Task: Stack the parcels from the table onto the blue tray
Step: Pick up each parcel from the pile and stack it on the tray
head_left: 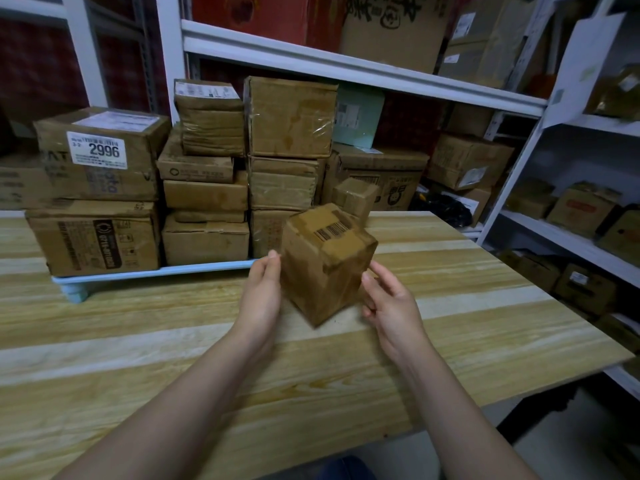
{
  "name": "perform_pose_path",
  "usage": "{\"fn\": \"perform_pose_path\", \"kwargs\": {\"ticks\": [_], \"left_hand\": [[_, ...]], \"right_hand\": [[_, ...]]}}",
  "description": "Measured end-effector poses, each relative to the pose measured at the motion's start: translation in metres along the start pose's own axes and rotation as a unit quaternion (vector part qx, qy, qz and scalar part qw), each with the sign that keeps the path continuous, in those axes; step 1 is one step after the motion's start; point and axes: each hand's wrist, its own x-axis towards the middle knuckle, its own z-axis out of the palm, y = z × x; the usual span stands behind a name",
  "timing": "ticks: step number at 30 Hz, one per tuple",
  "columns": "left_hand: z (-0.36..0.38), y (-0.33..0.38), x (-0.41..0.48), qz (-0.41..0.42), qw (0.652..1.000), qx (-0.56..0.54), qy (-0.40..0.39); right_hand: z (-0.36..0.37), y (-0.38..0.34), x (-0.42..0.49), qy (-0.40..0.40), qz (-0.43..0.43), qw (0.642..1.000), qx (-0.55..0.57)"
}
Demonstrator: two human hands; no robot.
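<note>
A small brown cardboard parcel [325, 261] with a barcode label on top stands tilted on the wooden table [173, 358]. My left hand [261, 296] presses flat against its left side and my right hand [391, 306] cups its right side, so both grip it. Behind it the blue tray [156, 271] carries several stacked brown parcels [207, 188], the tallest column reaching a taped box [289, 116]. A smaller parcel [355, 197] sits just behind the held one, by the tray's right end.
White shelving [346, 64] full of cardboard boxes rises behind the table and along the right side [571, 209]. The table's right edge [554, 306] drops off to floor-level boxes. Bare wood stretches in front of the tray.
</note>
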Motion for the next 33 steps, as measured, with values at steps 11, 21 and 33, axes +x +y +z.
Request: {"fn": "perform_pose_path", "kwargs": {"ticks": [11,21,33], "left_hand": [[0.006,-0.001,-0.009,0.000,0.996,-0.081,-0.023],[-0.001,-0.004,-0.028,0.003,0.999,-0.035,-0.018],[-0.033,0.022,-0.062,0.088,0.996,-0.003,-0.001]], "right_hand": [[-0.001,0.001,0.001,-0.009,0.052,0.995,0.089],[-0.007,0.001,-0.011,-0.057,0.080,0.989,0.108],[0.030,-0.016,-0.035,-0.105,0.030,0.988,0.105]]}}
